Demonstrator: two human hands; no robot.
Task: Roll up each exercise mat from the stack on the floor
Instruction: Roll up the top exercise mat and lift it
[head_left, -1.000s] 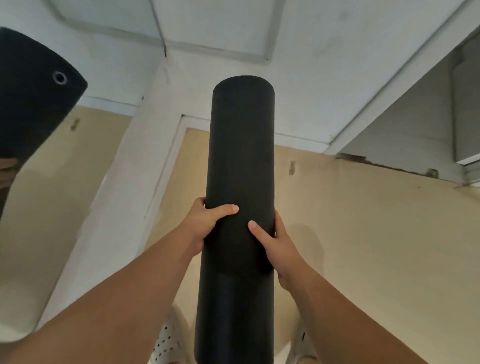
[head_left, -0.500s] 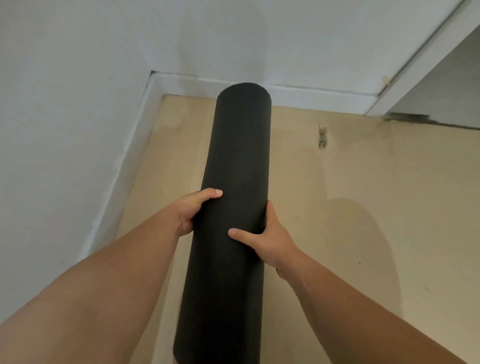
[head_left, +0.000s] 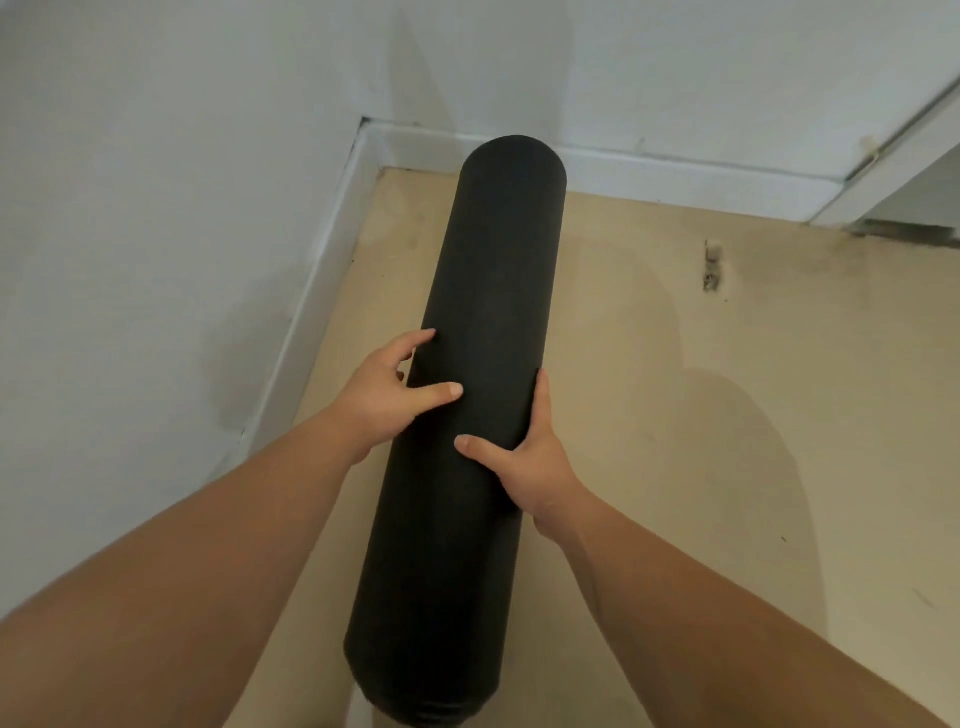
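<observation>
Gripping rolled black mat between both hands, fingers wrapped mid-length.

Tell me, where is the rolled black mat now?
In the head view the rolled black mat is centre frame, held between the left hand and right hand, its far end toward the room corner.

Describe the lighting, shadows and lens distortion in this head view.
Head view: soft, even indoor light, no glare. A broad faint shadow falls on the floor right of the rolled mat. The matte black mat shows almost no surface detail. Wide-angle stretch enlarges the forearms at the bottom corners. The left hand and right hand look sharp; focus is fairly even.
</observation>
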